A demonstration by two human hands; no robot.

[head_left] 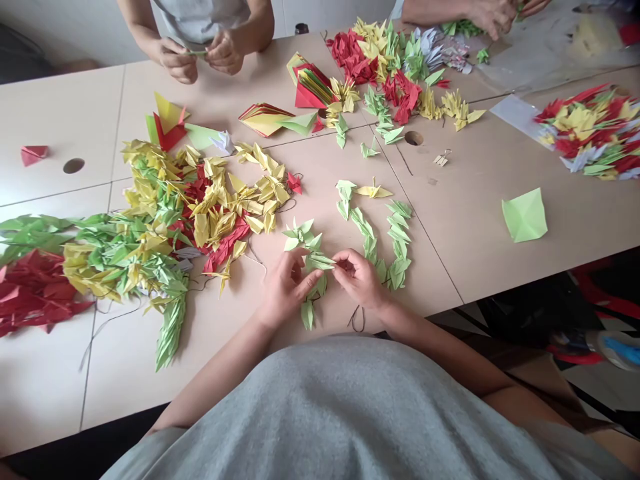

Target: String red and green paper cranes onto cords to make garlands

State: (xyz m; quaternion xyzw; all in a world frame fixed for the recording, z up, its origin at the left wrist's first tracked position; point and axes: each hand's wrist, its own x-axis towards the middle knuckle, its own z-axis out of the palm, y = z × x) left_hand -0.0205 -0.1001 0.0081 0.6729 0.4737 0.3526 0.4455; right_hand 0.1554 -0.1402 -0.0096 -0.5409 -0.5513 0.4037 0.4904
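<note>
My left hand (291, 285) and my right hand (358, 277) meet over the table near me, fingers pinched on a light green folded paper crane (319, 261) between them. Other green cranes on a thread lie under and around my left hand, and a loop of dark thread (357, 319) shows by my right wrist. A curved string of green paper cranes (364, 230) runs just beyond my right hand, with another green row (399, 237) to its right. Above them lies a single yellow crane (373, 191). My fingers partly hide the held crane.
A large heap of yellow, green and red cranes (165, 213) spreads to my left. Folded paper stacks (267, 119) lie farther back. A green paper square (525, 215) and a binder clip (443, 158) are on the right. Across the table, two people's hands (203, 57) work with green paper.
</note>
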